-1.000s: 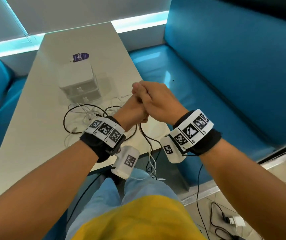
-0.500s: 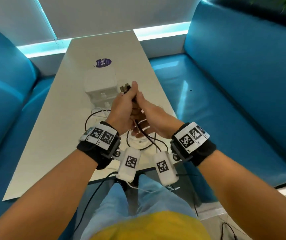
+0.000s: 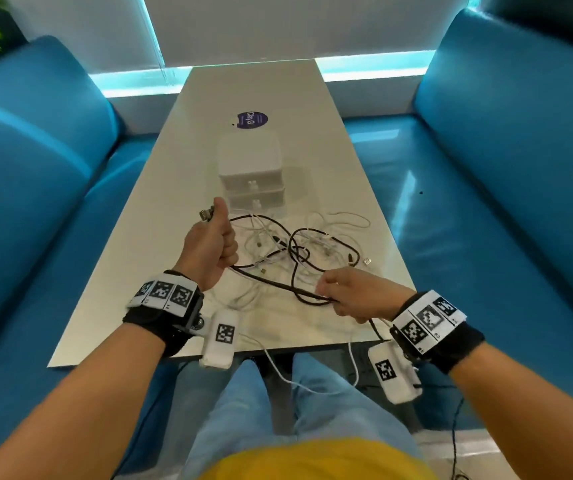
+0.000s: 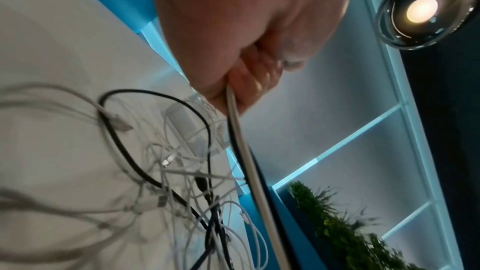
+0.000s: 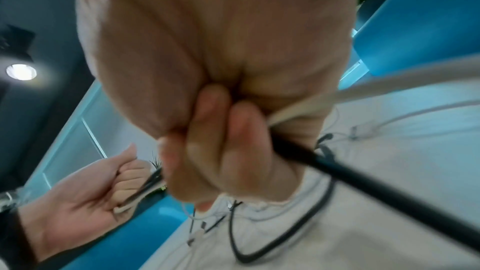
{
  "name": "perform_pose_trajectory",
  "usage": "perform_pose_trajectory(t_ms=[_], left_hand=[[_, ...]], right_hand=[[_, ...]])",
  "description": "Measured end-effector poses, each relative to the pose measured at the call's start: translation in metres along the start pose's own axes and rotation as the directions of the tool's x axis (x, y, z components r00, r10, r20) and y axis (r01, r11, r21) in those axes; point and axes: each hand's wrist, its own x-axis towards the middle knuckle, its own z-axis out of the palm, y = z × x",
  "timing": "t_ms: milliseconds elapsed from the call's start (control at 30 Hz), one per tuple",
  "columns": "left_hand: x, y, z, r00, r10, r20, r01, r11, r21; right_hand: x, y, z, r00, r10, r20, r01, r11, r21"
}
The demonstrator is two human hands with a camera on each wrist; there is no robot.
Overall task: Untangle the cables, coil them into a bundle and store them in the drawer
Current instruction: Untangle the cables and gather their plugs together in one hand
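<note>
A tangle of white cables (image 3: 316,237) and one black cable (image 3: 307,233) lies on the pale table (image 3: 160,216) in front of a small white two-drawer box (image 3: 250,174), both drawers closed. My left hand (image 3: 214,242) is raised in a fist, gripping the black cable and a white one near their plug ends (image 3: 206,214); both cables (image 4: 239,134) run out below the fist. My right hand (image 3: 345,297) pinches the same black cable (image 5: 337,168) and a white cable (image 5: 306,106) near the table's front edge.
Blue padded benches (image 3: 507,174) flank the table on both sides. A purple round sticker (image 3: 252,119) sits behind the drawer box. Cables from the wrist cameras hang over the table's near edge (image 3: 278,348) toward my legs.
My hands were together above the tangle; they have now pulled apart, the left staying up with the plug ends, the right sliding down and right along the cables. The view has swung to centre.
</note>
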Motion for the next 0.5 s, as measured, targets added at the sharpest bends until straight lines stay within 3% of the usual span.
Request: perform_pose_trajectory(t_ms=[100, 200, 333, 500], left_hand=[[-0.001, -0.006, -0.016, 0.999, -0.044, -0.021, 0.045, 0.998, 0.034], [-0.002, -0.013, -0.024, 0.998, -0.057, -0.005, 0.057, 0.998, 0.029], [-0.003, -0.017, -0.032, 0.996, -0.044, 0.079, 0.049, 0.996, -0.068], [-0.005, -0.023, -0.044, 0.994, -0.040, 0.105, 0.049, 0.994, -0.093]], right_hand=[[-0.004, -0.005, -0.001, 0.995, 0.011, 0.101, 0.006, 0.985, -0.171], [0.005, -0.029, -0.008, 0.991, -0.134, -0.008, 0.120, 0.908, -0.401], [0.044, -0.056, -0.022, 0.919, -0.266, -0.290, 0.150, 0.918, -0.366], [0.090, -0.079, -0.022, 0.910, -0.296, -0.292, 0.185, 0.917, -0.354]])
